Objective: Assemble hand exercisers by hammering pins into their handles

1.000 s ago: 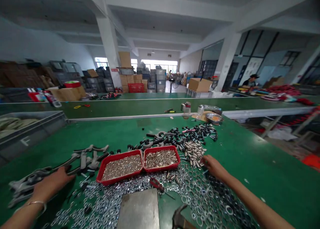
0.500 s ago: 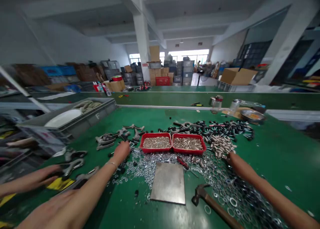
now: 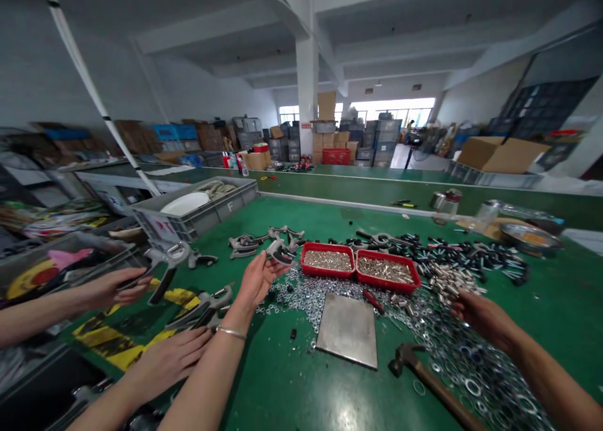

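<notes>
My left hand point(image 3: 258, 279), with a bracelet on its wrist, has its fingers closed on a grey curved metal part point(image 3: 277, 252) with a dark underside, lifted just left of the red trays. Similar grey parts point(image 3: 244, 245) lie behind it. At the right, my right hand point(image 3: 481, 316) pinches a small silvery metal sleeve point(image 3: 452, 290) at its fingertips, over the front edge of a pile of like sleeves point(image 3: 440, 278). Loose rings and washers point(image 3: 452, 349) are spread below that hand.
Two red trays point(image 3: 305, 269) of small metal pieces stand mid-table behind a steel plate point(image 3: 347, 330). A hammer point(image 3: 424, 374) and a screwdriver point(image 3: 374, 301) lie nearby. A co-worker's hands point(image 3: 176, 355) handle grey parts at the left, beside a grey crate point(image 3: 226, 208).
The view has swung left. My left hand has raised a grey part from the heap. My right hand has drawn back slightly from the pile with a sleeve. The co-worker has lifted a grey part.
</notes>
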Demonstrator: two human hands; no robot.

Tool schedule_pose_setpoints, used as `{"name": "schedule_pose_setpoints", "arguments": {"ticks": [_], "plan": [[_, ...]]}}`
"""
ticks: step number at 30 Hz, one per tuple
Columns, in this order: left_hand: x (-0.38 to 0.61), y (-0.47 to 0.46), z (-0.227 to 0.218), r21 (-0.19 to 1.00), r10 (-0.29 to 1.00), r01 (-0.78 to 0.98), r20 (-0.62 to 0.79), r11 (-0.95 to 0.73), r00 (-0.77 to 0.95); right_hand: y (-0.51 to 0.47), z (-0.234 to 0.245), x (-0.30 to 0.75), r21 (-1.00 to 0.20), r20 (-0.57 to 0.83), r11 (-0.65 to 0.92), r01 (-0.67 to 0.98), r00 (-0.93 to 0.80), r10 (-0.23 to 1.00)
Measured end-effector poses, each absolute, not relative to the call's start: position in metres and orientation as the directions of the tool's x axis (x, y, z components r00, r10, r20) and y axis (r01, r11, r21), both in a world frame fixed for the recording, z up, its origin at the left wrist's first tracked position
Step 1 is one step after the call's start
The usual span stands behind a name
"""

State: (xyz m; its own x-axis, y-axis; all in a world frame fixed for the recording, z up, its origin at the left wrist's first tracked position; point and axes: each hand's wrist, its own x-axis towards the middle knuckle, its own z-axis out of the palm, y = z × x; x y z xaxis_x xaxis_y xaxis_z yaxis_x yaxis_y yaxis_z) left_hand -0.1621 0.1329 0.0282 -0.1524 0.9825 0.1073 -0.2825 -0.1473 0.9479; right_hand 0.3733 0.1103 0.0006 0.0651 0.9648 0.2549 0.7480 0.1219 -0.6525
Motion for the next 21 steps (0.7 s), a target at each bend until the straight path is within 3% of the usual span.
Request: {"name": "schedule_pose_setpoints", "arguments": {"ticks": [2,4,6,7,10,12,14,17,21], "plan": [[-0.154,0.118,0.023,0.806,0.995,-0.589,0.006,-0.063,-0.098,0.102,-0.002,0.357,-0.839,0.191,0.116,0.531,0.089,0.978],[-0.148,0.104,0.017,0.751,0.998,-0.660,-0.030,-0.010,-0.048,0.087,-0.005,0.331,-0.992,0.022,0.008,0.126,0.104,0.994],[-0.146,0.091,0.005,0.830,0.997,-0.557,-0.027,-0.015,-0.068,0.067,-0.010,0.294,-0.933,-0.191,-0.172,-0.316,0.030,0.981],[-0.146,0.085,-0.002,0.900,0.995,-0.435,-0.020,-0.025,-0.099,0.057,-0.014,0.274,-0.873,-0.258,-0.247,-0.421,-0.031,0.966],[-0.150,0.076,-0.024,0.994,0.993,0.110,0.019,-0.006,-0.120,0.030,-0.031,0.220,-0.769,-0.300,-0.371,-0.520,-0.220,0.928],[-0.151,0.077,-0.035,0.884,0.998,0.466,0.056,-0.038,-0.025,0.020,-0.044,0.197,-0.750,-0.262,-0.396,-0.530,-0.313,0.913],[-0.149,0.081,-0.039,0.666,0.995,0.740,0.047,-0.094,0.084,0.017,-0.055,0.186,-0.748,-0.223,-0.390,-0.537,-0.349,0.910],[-0.137,0.090,-0.039,0.371,0.991,0.923,-0.034,-0.106,0.128,0.017,-0.065,0.187,-0.756,-0.185,-0.369,-0.541,-0.364,0.913],[-0.119,0.097,-0.037,0.259,0.992,0.962,-0.066,-0.083,0.103,0.014,-0.067,0.192,-0.775,-0.127,-0.321,-0.544,-0.364,0.923]]}}
